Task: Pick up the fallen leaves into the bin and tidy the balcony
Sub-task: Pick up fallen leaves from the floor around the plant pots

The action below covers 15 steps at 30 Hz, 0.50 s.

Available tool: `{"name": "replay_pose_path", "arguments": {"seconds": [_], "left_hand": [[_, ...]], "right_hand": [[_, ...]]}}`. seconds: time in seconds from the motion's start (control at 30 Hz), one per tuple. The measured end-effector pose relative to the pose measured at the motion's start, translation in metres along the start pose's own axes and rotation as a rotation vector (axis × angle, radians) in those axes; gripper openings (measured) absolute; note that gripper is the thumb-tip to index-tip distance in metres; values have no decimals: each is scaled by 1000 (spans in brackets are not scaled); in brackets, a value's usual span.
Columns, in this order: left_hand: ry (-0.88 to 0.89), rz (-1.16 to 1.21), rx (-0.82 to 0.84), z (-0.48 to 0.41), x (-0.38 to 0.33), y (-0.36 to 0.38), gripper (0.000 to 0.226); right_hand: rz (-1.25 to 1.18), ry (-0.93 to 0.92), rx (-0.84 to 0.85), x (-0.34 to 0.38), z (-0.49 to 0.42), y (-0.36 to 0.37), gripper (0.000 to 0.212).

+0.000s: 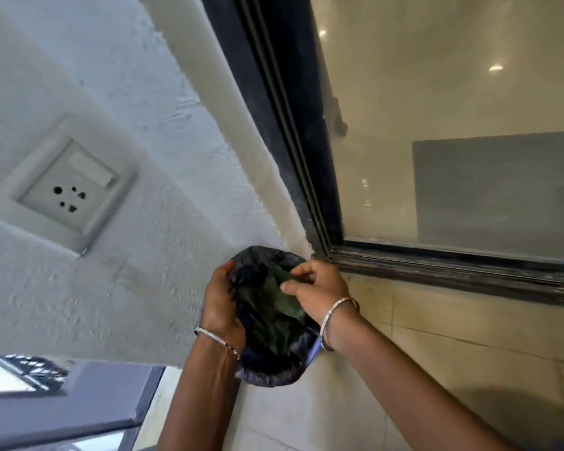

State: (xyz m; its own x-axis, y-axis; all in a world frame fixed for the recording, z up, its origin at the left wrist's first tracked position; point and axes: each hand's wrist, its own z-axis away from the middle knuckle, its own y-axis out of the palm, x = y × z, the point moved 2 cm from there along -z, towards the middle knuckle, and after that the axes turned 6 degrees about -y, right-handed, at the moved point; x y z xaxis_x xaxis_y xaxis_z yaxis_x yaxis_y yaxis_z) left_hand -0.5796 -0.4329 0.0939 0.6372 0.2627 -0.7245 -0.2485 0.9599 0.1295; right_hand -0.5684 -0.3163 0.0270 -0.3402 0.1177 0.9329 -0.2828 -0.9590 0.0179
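By the wall (144, 92), left grip (220, 299) holds the bin (267, 375), right grip (319, 288) pinches leaves (274, 307) inside.

The wall (144, 92) is rough, matt plaster; the socket plate (69, 187) smooth plastic. The bin liner (274, 369) is thin, crinkled dark plastic, the leaves (274, 307) dull. The glass pane (437, 92) is glossy, the bangles (336, 307) shiny metal

Textured white wall (127, 76) filled left side. Switch-socket plate (67, 187) sat recessed in it, one rocker above pin holes. Dark sliding-door frame (274, 92) ran just beside wall. Glass pane (453, 92) was hazy, with bright light spots on it. Grey rectangle (502, 190) showed in glass. Bottom track (453, 271) looked grimy. Beige floor tiles (469, 353) lay below track. Grey ledge (79, 395) was at lower left, blurred.
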Motion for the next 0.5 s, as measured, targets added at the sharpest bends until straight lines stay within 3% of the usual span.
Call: {"name": "replay_pose_path", "arguments": {"seconds": [0.1,0.27,0.37,0.5], "left_hand": [[72,27,-101,0,-8,-7,39],[266,13,-293,-19,-14,-2,18],[314,24,-176,-16,-1,42,17],[284,-65,125,9,37,134,24]], "right_hand": [[64,15,142,-5,1,1,32],[-40,-40,-17,19,4,-65,19],[-124,-56,-111,39,23,-131,14],[-66,-80,-332,56,68,-236,16]]}}
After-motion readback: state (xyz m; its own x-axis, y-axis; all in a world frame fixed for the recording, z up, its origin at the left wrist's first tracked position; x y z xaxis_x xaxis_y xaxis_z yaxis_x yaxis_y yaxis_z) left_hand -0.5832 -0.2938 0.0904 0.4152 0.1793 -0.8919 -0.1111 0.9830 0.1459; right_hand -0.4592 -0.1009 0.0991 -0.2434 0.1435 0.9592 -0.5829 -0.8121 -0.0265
